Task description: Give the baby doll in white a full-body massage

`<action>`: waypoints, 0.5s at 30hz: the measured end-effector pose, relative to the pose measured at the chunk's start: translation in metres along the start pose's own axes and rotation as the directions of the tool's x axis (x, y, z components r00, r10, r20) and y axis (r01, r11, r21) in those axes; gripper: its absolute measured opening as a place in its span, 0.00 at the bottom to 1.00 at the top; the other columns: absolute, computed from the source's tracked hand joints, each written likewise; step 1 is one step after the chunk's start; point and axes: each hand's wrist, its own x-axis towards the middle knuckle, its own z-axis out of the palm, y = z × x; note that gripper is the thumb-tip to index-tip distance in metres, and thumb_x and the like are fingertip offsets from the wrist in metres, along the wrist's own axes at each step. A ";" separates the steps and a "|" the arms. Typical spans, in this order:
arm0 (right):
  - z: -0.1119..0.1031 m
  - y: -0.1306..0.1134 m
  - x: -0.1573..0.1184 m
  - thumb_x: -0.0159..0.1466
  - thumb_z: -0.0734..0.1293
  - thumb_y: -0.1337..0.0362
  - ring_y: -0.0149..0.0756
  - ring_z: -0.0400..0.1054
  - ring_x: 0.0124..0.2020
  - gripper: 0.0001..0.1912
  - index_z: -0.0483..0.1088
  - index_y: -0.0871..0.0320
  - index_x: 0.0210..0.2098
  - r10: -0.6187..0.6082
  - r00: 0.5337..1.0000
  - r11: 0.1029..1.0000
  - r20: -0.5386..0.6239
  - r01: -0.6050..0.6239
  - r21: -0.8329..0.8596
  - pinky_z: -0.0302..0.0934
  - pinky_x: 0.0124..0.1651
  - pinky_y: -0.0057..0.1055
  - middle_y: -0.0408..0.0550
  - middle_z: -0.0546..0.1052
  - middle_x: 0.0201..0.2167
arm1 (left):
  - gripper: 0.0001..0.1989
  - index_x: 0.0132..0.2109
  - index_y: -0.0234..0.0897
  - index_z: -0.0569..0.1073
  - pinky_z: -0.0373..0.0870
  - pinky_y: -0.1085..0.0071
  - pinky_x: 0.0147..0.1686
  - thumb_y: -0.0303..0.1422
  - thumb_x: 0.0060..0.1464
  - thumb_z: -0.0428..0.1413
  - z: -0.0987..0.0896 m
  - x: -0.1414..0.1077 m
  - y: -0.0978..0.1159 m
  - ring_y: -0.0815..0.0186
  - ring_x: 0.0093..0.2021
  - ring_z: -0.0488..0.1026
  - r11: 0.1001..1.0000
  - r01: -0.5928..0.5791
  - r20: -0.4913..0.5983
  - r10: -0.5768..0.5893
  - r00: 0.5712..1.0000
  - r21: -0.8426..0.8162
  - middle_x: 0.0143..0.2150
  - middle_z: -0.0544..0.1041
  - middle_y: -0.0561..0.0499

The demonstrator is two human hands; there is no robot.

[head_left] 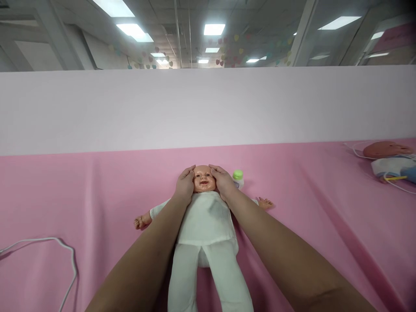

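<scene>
Head view: I find the doll face up at mid-frame on the pink cover, dressed in a white top and trousers. Clock bearings are taken from its head, 12 pointing away from the person. The body runs to 6, one arm reaches out toward 8 and the other between 3 and 4.

I record the left hand at 9 o'clock and the right hand at 3, each cupped against its side of the head; between them they grasp it, neither clenched into a fist.

Just beyond the right hand, toward 3, I note a bottle with a green cap, partly hidden. Well apart at about 3, near the frame edge, lies a second doll, a yellow strip by it. A cable bends at 8. At 12 stands a white panel, with lit ceiling lamps above.
</scene>
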 end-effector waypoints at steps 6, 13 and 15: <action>0.000 -0.003 -0.003 0.55 0.69 0.65 0.46 0.71 0.59 0.24 0.78 0.49 0.52 0.078 0.997 0.992 0.009 -0.078 0.102 0.66 0.63 0.46 0.44 0.77 0.59 | 0.18 0.54 0.39 0.81 0.75 0.57 0.56 0.28 0.57 0.58 -0.002 0.000 0.001 0.56 0.52 0.78 0.997 0.049 -0.008 -0.050 0.999 -0.067 0.52 0.82 0.44; 0.001 -0.003 -0.006 0.54 0.75 0.61 0.47 0.72 0.57 0.26 0.75 0.50 0.53 0.033 0.995 0.995 0.095 -0.041 0.087 0.67 0.61 0.45 0.46 0.80 0.53 | 0.20 0.53 0.40 0.80 0.75 0.57 0.54 0.34 0.52 0.65 -0.005 -0.002 0.001 0.57 0.50 0.79 0.998 0.005 0.053 -0.002 0.999 -0.057 0.51 0.82 0.44; 0.001 -0.003 -0.007 0.53 0.76 0.60 0.47 0.73 0.56 0.28 0.74 0.50 0.54 0.015 0.993 0.997 0.117 -0.023 0.068 0.68 0.60 0.45 0.47 0.80 0.52 | 0.24 0.54 0.39 0.79 0.75 0.58 0.52 0.34 0.48 0.68 -0.005 -0.004 0.002 0.58 0.47 0.79 0.997 -0.012 0.088 0.018 0.996 -0.072 0.49 0.81 0.45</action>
